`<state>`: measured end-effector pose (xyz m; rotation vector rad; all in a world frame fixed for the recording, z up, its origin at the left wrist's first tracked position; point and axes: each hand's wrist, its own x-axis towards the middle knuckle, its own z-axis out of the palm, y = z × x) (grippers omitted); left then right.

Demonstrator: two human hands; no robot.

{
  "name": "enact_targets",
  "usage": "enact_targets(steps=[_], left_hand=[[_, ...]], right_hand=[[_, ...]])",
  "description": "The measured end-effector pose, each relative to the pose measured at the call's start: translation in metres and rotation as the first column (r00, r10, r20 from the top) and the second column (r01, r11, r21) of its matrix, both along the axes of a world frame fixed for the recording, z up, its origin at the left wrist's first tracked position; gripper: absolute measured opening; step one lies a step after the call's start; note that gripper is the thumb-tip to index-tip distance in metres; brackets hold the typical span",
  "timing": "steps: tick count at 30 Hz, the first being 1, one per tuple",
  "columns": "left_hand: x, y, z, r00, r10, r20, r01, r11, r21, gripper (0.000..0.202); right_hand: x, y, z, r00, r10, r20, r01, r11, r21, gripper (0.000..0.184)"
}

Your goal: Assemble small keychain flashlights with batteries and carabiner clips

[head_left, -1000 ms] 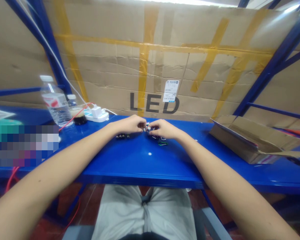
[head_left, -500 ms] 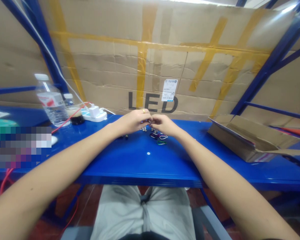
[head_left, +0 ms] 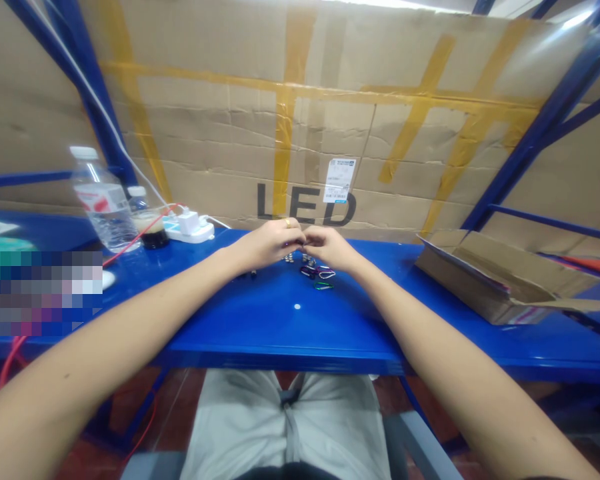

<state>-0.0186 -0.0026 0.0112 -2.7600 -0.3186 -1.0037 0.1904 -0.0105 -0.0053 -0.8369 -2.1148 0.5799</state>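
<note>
My left hand (head_left: 273,241), with a ring on one finger, meets my right hand (head_left: 329,245) above the far part of the blue table (head_left: 260,320). The fingers of both are closed and pinched together at their tips. Whatever lies between them is small, dark and mostly covered by the fingers. Just below my right hand lie a green carabiner (head_left: 323,286), a silvery one (head_left: 327,273) and a purple one (head_left: 308,271). Several small metal pieces (head_left: 289,258) sit beneath the fingertips. A small dark piece (head_left: 253,273) lies under my left wrist.
An open cardboard box (head_left: 480,287) stands at the right. To the left are a water bottle (head_left: 103,203), a smaller bottle of dark liquid (head_left: 153,230) and a white power strip (head_left: 190,230) with cables. A large cardboard sheet (head_left: 220,147) rises behind the table.
Both hands stay at nearly the same place, fingertips together, with only slight finger movement. The carabiners and the other things lie as before.
</note>
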Motion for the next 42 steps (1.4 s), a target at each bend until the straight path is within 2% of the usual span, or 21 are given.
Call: enact_targets(steps=[11,18,21,25,29,36,42], left_hand=[[-0.001,-0.004,0.003,1.0,0.023,0.0,-0.023,1.0,-0.019,0.012],[-0.001,-0.003,-0.001,0.999,0.048,-0.021,-0.048,0.999,-0.01,0.011],[0.001,-0.008,0.001,0.997,0.039,0.071,-0.04,0.999,0.006,0.007],[0.006,-0.018,0.007,0.983,-0.001,0.185,-0.006,0.999,0.034,0.019],[0.01,-0.02,0.006,0.993,-0.032,0.118,0.024,0.997,0.077,0.028],[0.013,-0.014,0.0,0.995,0.032,0.092,-0.046,0.987,0.156,0.03],[0.015,-0.018,0.0,0.994,0.104,0.023,-0.106,0.991,0.083,0.037]], right_hand=[[0.001,0.002,-0.001,1.0,-0.015,-0.012,0.015,1.0,0.015,0.014],[0.003,0.006,-0.004,0.999,-0.013,-0.032,0.014,0.999,0.034,0.011],[0.002,0.006,-0.004,0.998,-0.033,-0.048,0.036,0.998,0.049,0.012],[0.002,0.007,-0.005,0.997,-0.058,-0.059,0.062,0.995,0.076,0.013],[0.003,0.008,-0.005,0.997,-0.065,-0.052,0.071,0.99,0.122,0.013],[0.003,0.006,-0.003,0.985,-0.173,-0.008,0.171,0.967,0.187,0.013],[0.005,0.005,-0.004,0.975,-0.217,0.052,0.194,0.94,0.281,0.016]])
